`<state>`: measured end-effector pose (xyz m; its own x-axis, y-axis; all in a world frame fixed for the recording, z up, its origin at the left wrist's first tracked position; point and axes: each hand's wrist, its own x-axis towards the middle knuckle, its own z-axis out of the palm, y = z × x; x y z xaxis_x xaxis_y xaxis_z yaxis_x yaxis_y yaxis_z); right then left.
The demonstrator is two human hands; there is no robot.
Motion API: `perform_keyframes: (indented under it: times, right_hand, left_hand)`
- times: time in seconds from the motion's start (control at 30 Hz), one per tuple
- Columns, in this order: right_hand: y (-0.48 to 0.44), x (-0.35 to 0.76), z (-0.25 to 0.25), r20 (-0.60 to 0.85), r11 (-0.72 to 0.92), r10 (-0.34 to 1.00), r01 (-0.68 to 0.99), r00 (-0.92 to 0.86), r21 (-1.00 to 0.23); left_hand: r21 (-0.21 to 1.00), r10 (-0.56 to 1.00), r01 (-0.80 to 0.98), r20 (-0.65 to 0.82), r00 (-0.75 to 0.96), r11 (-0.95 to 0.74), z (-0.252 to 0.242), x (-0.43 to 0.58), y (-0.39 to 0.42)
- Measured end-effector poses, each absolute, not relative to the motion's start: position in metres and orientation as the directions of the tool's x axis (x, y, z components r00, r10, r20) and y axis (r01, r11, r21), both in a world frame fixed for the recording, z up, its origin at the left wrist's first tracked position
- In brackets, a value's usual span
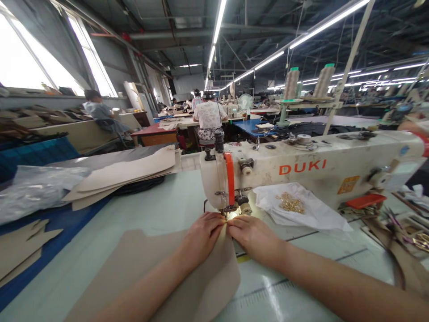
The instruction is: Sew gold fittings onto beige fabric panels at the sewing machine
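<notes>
A white sewing machine marked DUKI spans the table, its lit needle area at the centre. Under my left forearm lies a large beige sheet, its upper edge reaching the needle. My left hand rests on the sheet just left of the needle, fingers pressed together at its edge. Close by on the right, my right hand has its fingertips pinched near the needle, almost touching the left ones. What lies between the fingertips is too small to make out.
Gold metal pieces lie on a white cloth right of the needle. Stacked beige sheets and a clear plastic bag are at left. Scissors lie far right. Several people sit farther back.
</notes>
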<state>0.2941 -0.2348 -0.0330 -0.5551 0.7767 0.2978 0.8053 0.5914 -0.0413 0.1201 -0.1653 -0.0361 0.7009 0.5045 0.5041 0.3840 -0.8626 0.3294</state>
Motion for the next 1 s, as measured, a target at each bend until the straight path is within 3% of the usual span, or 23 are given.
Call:
perform_keyframes:
  times: [0.3, 0.53, 0.7, 1.0]
  right_hand:
    - [-0.236, 0.294, -0.035, 0.311, 0.572, 0.790, 0.817, -0.529, -0.064]
    - [-0.243, 0.296, -0.033, 0.359, 0.619, 0.741, 0.785, -0.567, -0.038]
    - [-0.248, 0.296, -0.030, 0.310, 0.662, 0.719, 0.749, -0.622, -0.035]
    - [-0.249, 0.295, -0.024, 0.279, 0.667, 0.722, 0.744, -0.633, -0.037]
  left_hand:
    - [0.330, 0.522, 0.406, 0.486, 0.701, -0.852, -0.035, 0.122, -0.168]
    - [0.228, 0.502, 0.447, 0.415, 0.759, -0.865, -0.028, 0.118, -0.180]
    - [0.138, 0.522, 0.509, 0.359, 0.774, -0.849, -0.027, 0.114, -0.187]
    - [0.136, 0.491, 0.475, 0.358, 0.795, -0.869, -0.031, 0.113, -0.183]
